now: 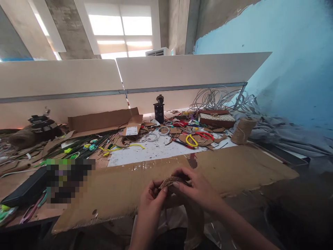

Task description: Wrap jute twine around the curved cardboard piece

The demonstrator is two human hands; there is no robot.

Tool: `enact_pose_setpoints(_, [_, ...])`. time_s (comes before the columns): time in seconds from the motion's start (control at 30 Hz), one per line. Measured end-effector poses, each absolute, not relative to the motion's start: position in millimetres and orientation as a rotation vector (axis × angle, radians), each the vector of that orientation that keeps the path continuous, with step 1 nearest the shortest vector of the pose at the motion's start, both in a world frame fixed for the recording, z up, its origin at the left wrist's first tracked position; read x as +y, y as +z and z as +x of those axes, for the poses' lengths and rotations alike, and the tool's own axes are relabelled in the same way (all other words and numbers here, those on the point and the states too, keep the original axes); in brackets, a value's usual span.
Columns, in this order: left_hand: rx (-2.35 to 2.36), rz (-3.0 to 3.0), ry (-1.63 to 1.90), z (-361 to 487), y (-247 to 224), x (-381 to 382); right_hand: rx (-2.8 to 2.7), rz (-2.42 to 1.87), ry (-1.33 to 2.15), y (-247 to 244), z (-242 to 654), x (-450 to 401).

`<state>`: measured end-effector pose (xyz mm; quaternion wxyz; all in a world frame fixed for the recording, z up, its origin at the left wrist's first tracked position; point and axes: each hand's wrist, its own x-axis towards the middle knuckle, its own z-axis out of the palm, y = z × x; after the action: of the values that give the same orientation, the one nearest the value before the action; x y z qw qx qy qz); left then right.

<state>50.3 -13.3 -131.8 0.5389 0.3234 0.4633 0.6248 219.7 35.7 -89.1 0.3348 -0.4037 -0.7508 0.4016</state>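
A curved brown ribbed strip, looking like rows of cord side by side, is pinched between my two hands above the near edge of a cardboard sheet. My left hand is closed on its left end, thumb on top. My right hand grips the other side with thumb and bent fingers, hiding part of it. Below my hands a wide brown band hangs toward my lap; whether it joins the strip I cannot tell. A spool of brown twine stands at the sheet's far right.
Beyond the cardboard lie yellow-handled pliers, red-handled pliers, white cord coils and scraps. Farther back stand a black bottle and a brown-and-cream bag. A black case lies left. White panels rise behind the table.
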Motion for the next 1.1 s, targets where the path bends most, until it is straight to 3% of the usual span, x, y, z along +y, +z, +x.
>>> enact_pose_setpoints(0.23, [1.133,0.773,1.489,55.9,-126.7,-19.4,-1.857,-1.014,1.177,-91.8,215.1,34.9])
enact_pose_setpoints(0.67, [1.219,1.24,1.24,36.2,-101.5,-9.1,-1.965,-1.067,0.963,-70.6,218.8,27.2])
enact_pose_setpoints(0.9, [1.144,1.254,1.096,36.1,-92.2,-10.4,-1.973,-1.041,1.022,-66.6,222.7,29.1])
enact_pose_setpoints(1.1, [1.118,1.07,1.231,37.0,-112.5,-8.5,-2.037,-0.942,0.634,-72.6,233.8,28.4])
